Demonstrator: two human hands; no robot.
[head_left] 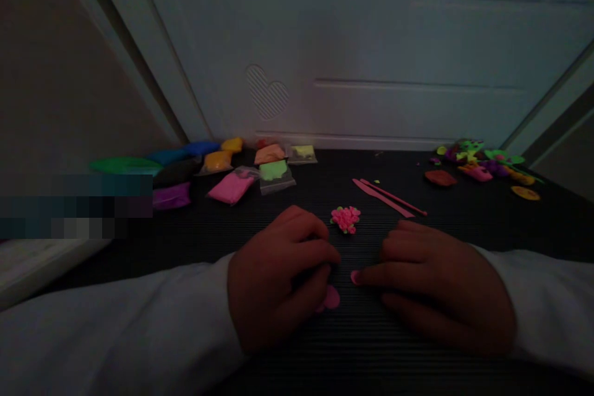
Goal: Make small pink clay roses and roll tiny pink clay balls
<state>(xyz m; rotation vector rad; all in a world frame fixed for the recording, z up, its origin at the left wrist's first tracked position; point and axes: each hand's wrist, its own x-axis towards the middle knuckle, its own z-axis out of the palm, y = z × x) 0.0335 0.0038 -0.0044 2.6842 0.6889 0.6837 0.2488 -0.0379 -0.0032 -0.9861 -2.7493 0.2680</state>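
Flat pink clay discs (331, 297) lie on the dark ridged table, partly covered by my left hand (283, 278). Its fingers are curled and its thumb bends in towards the index finger; whatever may be between the tips is hidden. My right hand (440, 288) stretches its index finger onto a small flat pink clay piece (355, 277), pressing it against the table. The thumb of that hand sits apart below, and the other fingers are bent. Just beyond both hands is a cluster of tiny pink clay flowers (346, 219) with green bits at its edge.
Behind the flowers lie a pink modelling knife (385, 199) and a thin pink stick tool (394, 196). Bagged clay, including a pink pack (232, 187) and a green pack (273, 172), lines the back left. Colourful clay shapes (487, 164) are at the back right, before a white panel (371, 49).
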